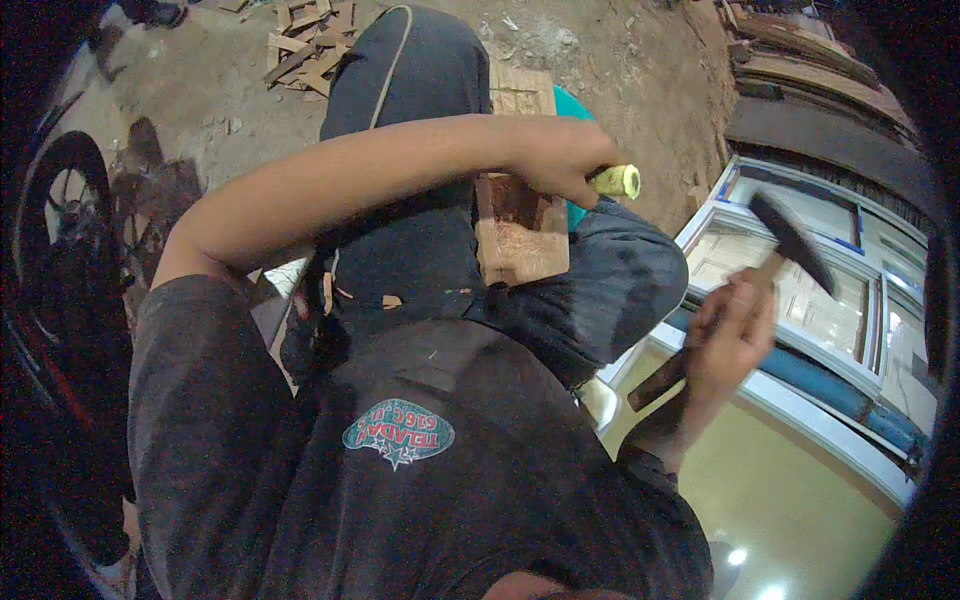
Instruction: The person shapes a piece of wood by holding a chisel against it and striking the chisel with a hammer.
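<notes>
My left hand [572, 160] reaches across over my thighs, its fingers closed round the yellow handle of a tool that looks like a chisel [620, 181]; its blade is hidden. Beneath that hand a wooden block [525, 245] lies between my legs, with a dark recess cut into its upper face. Off to the right, my right hand [735, 325] grips a hammer [792, 240] by its wooden handle. The hammer's dark head is up in the air, apart from the chisel. Part of a teal object [572, 105] shows behind the block.
Wood offcuts [310, 50] lie heaped on the dirt floor [640, 80] ahead. A spoked wheel [65, 195] stands at the left. White-framed panels [830, 290] are on the right, close to the hammer, with stacked boards [820, 70] beyond them.
</notes>
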The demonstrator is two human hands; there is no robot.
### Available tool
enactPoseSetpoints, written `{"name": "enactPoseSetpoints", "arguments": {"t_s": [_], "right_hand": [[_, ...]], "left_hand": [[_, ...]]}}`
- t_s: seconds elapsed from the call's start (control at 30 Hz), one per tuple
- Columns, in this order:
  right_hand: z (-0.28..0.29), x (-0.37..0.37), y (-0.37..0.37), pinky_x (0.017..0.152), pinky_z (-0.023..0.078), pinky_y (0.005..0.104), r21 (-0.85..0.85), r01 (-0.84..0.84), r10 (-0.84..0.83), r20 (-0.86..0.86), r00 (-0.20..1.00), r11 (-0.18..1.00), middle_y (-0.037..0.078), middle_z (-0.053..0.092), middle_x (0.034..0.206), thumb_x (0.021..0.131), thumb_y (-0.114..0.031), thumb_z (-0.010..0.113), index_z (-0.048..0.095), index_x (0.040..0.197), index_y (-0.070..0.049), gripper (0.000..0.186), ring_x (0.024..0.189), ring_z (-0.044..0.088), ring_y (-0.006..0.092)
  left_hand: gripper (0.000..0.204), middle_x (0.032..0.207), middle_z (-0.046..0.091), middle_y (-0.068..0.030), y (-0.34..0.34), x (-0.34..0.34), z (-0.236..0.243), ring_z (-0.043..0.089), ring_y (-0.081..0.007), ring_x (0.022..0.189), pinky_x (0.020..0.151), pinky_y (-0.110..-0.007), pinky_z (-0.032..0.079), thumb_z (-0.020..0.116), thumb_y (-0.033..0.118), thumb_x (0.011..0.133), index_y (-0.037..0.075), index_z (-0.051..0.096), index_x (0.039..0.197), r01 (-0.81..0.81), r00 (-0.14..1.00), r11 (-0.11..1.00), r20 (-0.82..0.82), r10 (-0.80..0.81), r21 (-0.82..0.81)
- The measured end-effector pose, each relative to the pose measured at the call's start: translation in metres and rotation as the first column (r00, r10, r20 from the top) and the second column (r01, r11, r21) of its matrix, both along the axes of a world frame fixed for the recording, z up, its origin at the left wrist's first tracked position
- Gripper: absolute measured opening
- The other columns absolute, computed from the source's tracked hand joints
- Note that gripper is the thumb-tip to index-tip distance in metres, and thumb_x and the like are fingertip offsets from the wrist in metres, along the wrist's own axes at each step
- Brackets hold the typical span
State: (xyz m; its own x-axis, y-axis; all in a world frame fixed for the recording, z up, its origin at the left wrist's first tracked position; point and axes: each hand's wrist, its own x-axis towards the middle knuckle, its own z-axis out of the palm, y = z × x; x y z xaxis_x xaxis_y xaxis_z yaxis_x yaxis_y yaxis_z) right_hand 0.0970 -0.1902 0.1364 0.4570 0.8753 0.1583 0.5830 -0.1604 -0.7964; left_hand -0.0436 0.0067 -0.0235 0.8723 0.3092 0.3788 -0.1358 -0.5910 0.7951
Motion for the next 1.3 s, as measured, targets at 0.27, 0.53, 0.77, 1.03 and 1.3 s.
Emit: {"name": "enactPoseSetpoints", "arguments": {"t_s": [0.27, 0.53, 0.77, 1.03, 1.3], "right_hand": [[0.006, 0.016, -0.003, 0.041, 0.033, 0.0206, 0.187, -0.020, 0.032, -0.063, 0.998, 0.982, 0.002, 0.048, 0.065, 0.099, -0.035, 0.055, 0.050, 0.100, -0.004, 0.032, 0.049, 0.043, 0.0062], [-0.013, 0.011, 0.006, 0.043, 0.033, 0.0206, 0.071, -0.085, 0.098, -0.195, 0.976, 0.994, 0.001, 0.049, 0.069, 0.096, -0.035, 0.061, 0.051, 0.101, -0.001, 0.036, 0.050, 0.044, 0.0066], [-0.011, 0.008, 0.007, 0.045, 0.036, 0.0215, 0.098, -0.087, 0.104, -0.185, 0.977, 0.991, 0.002, 0.050, 0.068, 0.095, -0.035, 0.062, 0.052, 0.100, 0.001, 0.037, 0.050, 0.045, 0.0080], [-0.016, 0.008, 0.013, 0.045, 0.037, 0.0211, 0.075, -0.070, 0.085, -0.218, 0.972, 0.995, 0.001, 0.049, 0.066, 0.093, -0.033, 0.064, 0.053, 0.099, 0.001, 0.037, 0.052, 0.048, 0.0086], [-0.060, 0.039, 0.013, 0.049, 0.042, 0.0225, -0.083, -0.290, 0.301, 0.263, 0.916, 0.953, 0.007, 0.055, 0.081, 0.096, -0.031, 0.058, 0.052, 0.116, -0.001, 0.036, 0.068, 0.054, 0.0119]], "left_hand": [[0.027, 0.083, 0.067, -0.0076, 0.015, -0.009, 0.015, 0.062, -0.0186, 0.077, 0.073, -0.035, 0.051, 0.072, 0.018, 0.078, 0.002, 0.063, 0.097, -0.048, 0.998, 0.963, 0.029, 0.057, -0.265], [0.027, 0.083, 0.068, -0.0144, 0.013, -0.003, 0.003, 0.066, -0.0267, 0.078, 0.071, -0.038, 0.051, 0.071, 0.018, 0.076, 0.002, 0.064, 0.096, 0.005, 0.997, 0.991, 0.077, 0.005, -0.134], [0.031, 0.091, 0.067, -0.0115, 0.015, -0.009, 0.010, 0.065, -0.0248, 0.085, 0.080, -0.037, 0.051, 0.072, 0.022, 0.080, 0.004, 0.064, 0.103, -0.030, 0.998, 0.995, 0.050, 0.035, -0.100], [0.021, 0.082, 0.066, -0.0138, 0.014, -0.002, 0.003, 0.066, -0.0265, 0.079, 0.071, -0.038, 0.050, 0.072, 0.011, 0.077, 0.003, 0.061, 0.093, 0.028, 0.985, 0.994, 0.172, -0.010, -0.103], [0.025, 0.085, 0.066, -0.0160, 0.009, 0.001, 0.004, 0.065, -0.0322, 0.082, 0.072, -0.040, 0.050, 0.072, 0.011, 0.077, 0.003, 0.060, 0.097, 0.069, 0.997, 0.982, 0.056, -0.060, -0.174]]}}
